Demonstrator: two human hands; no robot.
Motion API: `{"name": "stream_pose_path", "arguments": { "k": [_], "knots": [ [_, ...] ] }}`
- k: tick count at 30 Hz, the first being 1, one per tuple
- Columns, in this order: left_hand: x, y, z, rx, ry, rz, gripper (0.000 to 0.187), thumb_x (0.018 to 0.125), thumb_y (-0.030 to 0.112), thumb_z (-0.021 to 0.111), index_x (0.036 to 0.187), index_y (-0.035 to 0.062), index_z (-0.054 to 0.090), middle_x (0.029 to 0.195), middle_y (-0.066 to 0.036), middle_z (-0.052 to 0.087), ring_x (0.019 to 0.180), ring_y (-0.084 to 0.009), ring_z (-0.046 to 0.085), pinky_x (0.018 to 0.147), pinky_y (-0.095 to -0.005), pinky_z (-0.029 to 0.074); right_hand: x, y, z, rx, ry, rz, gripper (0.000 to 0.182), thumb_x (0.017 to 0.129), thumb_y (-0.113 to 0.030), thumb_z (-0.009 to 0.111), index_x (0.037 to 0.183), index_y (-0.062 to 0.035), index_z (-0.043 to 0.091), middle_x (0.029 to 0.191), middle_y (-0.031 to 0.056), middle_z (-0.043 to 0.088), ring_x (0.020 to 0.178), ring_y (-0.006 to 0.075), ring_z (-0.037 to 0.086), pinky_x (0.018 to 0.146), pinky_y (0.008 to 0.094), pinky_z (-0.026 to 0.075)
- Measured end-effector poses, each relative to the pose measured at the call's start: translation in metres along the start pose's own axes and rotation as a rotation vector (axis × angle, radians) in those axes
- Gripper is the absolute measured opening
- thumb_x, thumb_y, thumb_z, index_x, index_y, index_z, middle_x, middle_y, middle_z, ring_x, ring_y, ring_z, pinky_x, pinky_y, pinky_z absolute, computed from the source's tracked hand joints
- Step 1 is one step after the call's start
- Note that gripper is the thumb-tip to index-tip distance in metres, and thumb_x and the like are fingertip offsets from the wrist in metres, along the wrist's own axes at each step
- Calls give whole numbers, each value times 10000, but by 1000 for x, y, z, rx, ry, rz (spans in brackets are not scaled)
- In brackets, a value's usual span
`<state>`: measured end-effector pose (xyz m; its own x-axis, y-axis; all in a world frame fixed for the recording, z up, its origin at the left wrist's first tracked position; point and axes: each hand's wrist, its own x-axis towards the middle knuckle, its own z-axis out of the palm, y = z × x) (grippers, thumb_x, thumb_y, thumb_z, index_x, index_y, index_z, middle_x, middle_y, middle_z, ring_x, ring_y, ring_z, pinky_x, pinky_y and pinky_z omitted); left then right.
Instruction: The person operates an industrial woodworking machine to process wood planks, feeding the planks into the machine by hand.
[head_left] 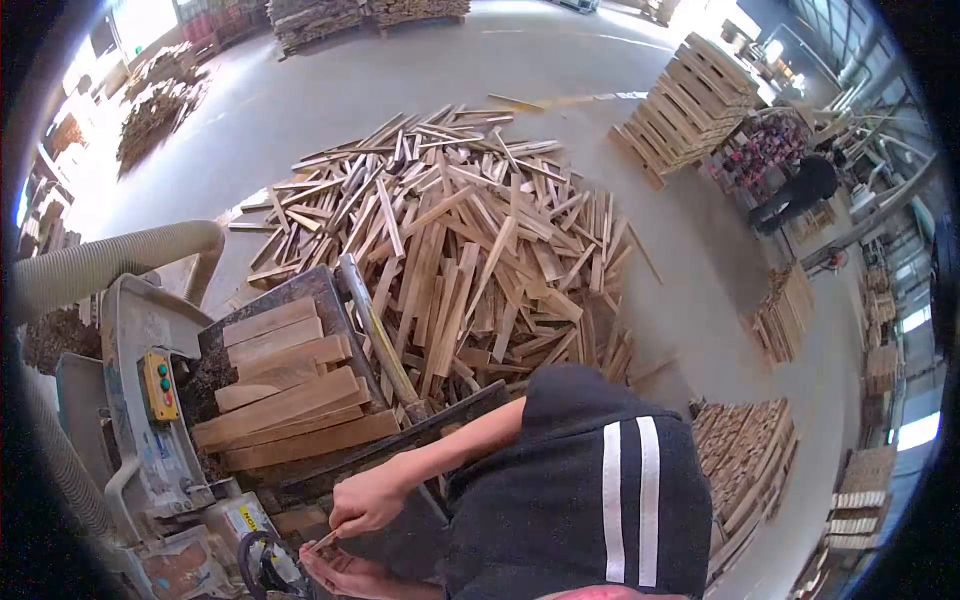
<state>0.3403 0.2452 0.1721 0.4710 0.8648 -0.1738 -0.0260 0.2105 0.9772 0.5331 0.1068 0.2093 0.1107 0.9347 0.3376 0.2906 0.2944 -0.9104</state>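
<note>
My right hand point(372, 500) reaches out from the dark short sleeve with its fingers closed in a pinch. A small, thin, pale piece point(322, 542) shows at its fingertips; I cannot make out what it is. Just below, my left hand point(345, 574) lies palm up with its fingers stretched toward that piece, nearly touching the right fingertips. Both hands are beside a machine with a black handwheel point(262, 562). Beyond them, several flat wooden boards point(290, 395) lie on the machine's dark bed.
A yellow control box point(160, 385) with buttons is on the machine, near a ribbed hose point(120, 268). A big heap of loose wooden slats point(470, 240) lies on the floor behind. Stacked pallets point(690, 105) and a bent-over person point(800, 190) are at the right.
</note>
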Motion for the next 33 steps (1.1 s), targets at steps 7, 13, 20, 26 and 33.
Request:
{"name": "stream_pose_path", "arguments": {
  "k": [7,13,20,26,33],
  "knots": [
    [-20,19,-2,749,116,391,260,1001,182,606,1187,24,696,1177,-114,697,1079,-240,652,933,-385,524,14,6,10,89,-104,86,314,1023,-336,592,1207,-83,619,863,243,686,773,474,639,672,536,499],
    [-34,32,-1,64,435,72,163,948,118,728,1031,-11,782,988,-38,765,948,-111,677,879,-261,521,45,31,52,-67,-379,190,154,990,-128,582,1045,-11,665,908,227,680,782,387,668,708,470,532],
    [-29,26,-41,189,646,173,187,914,147,774,995,-22,781,927,-59,764,839,-98,669,779,-250,512,103,13,84,454,-635,571,205,1093,-180,484,1163,-2,559,726,63,609,544,125,584,480,312,444],
    [-5,56,-94,628,805,347,208,927,223,778,1036,47,792,976,-41,779,864,-89,690,710,-252,529,107,60,125,812,-292,610,220,1093,-235,486,1130,-29,554,728,40,581,488,122,516,426,285,377],
    [71,105,-116,981,582,737,337,908,361,781,1082,72,773,1010,-90,771,922,-213,724,811,-344,555,153,32,114,868,-382,638,372,1102,-412,482,1047,-61,590,671,-57,425,482,22,322,428,210,262]
  ]
}}
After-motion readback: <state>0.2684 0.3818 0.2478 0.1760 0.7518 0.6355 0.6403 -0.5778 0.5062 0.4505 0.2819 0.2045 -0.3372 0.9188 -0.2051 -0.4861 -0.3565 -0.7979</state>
